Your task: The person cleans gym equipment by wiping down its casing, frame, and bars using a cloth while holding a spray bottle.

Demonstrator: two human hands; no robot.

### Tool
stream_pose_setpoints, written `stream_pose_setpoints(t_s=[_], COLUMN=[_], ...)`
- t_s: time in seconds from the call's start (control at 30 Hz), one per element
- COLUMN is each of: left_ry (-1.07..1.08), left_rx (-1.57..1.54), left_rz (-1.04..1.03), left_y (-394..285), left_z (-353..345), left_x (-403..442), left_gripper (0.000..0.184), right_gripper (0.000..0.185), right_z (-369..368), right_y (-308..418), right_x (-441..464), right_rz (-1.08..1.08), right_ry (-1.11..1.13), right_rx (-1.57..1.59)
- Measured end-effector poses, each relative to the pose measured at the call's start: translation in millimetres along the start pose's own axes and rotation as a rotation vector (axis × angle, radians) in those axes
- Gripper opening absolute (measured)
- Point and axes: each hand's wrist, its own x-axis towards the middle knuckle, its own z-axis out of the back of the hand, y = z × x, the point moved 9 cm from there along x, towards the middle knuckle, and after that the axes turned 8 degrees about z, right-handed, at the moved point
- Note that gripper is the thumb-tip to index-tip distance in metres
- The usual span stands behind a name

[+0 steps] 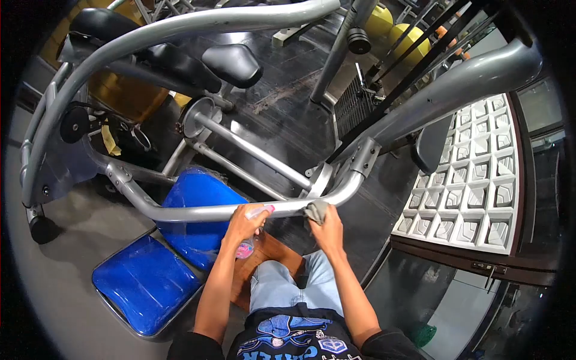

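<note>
My left hand (242, 224) is wrapped round a spray bottle (245, 249) with a pink and white spray head and a pink label, partly hidden by my fingers. It is right by the lower bar of a grey tubular gym machine (195, 212). Bunched in my right hand (327, 227) is a grey-green cleaning cloth (316, 211), pressed against the same bar farther right, near where the tube bends upward.
A blue padded chair (147, 282) stands at the left below the bar. Black pads (233, 65) and a weight stack (358, 99) lie beyond. A white patterned panel (474, 186) and dark-framed door are at the right.
</note>
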Motion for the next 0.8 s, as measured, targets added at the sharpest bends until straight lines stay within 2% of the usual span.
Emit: stream_pose_setpoints(t_s=[0.07,0.23,0.27,0.33,0.37,0.47,0.53,0.6,0.63,0.67,0.73,0.8], left_ry=[-0.011,-0.038,-0.039,0.005,0.004,-0.024,-0.061,-0.076,-0.095,-0.096,-0.14,-0.13], left_rx=[-0.186,-0.284,-0.283,-0.472,-0.474,-0.439,-0.465,-0.498,-0.527,-0.527,-0.524,-0.5], left_rz=[0.001,0.083,0.083,0.094,0.094,0.119,0.133,0.13,0.128,0.128,0.098,0.122], left_y=[1.6,49.7,58.2,70.6,72.2,69.7,74.4,74.3,74.0,73.5,72.1,75.6], left_z=[11.6,39.6,40.9,40.2,41.2,38.4,37.1,36.0,37.3,36.3,38.7,37.7], left_x=[-2.1,7.7,11.4,15.6,16.4,14.7,17.1,16.7,16.3,16.0,14.5,15.0], left_gripper=[0.042,0.038,0.038,0.038,0.038,0.039,0.04,0.04,0.04,0.04,0.04,0.041], right_gripper=[0.035,0.048,0.048,0.049,0.048,0.034,0.031,0.036,0.047,0.047,0.049,0.057], right_z=[-25.5,-88.3,-87.8,-73.3,-67.2,-30.5,-43.8,-73.4,-86.5,-85.8,-87.1,-74.2], right_y=[8.5,69.3,68.8,56.0,37.6,24.7,28.8,52.0,59.7,58.9,27.5,3.1], right_x=[8.0,2.4,2.7,5.9,11.1,31.8,38.0,46.6,50.1,58.9,78.1,95.8], right_rz=[0.092,0.322,0.323,0.3,0.214,-0.004,0.059,0.275,0.324,0.324,0.064,-0.002], right_ry=[-0.04,0.271,0.27,0.202,0.184,0.13,0.08,0.178,0.237,0.237,0.448,0.566], right_rx=[-0.154,-0.268,-0.267,-0.291,-0.372,-0.3,-0.354,-0.383,-0.36,-0.359,-0.446,-0.581])
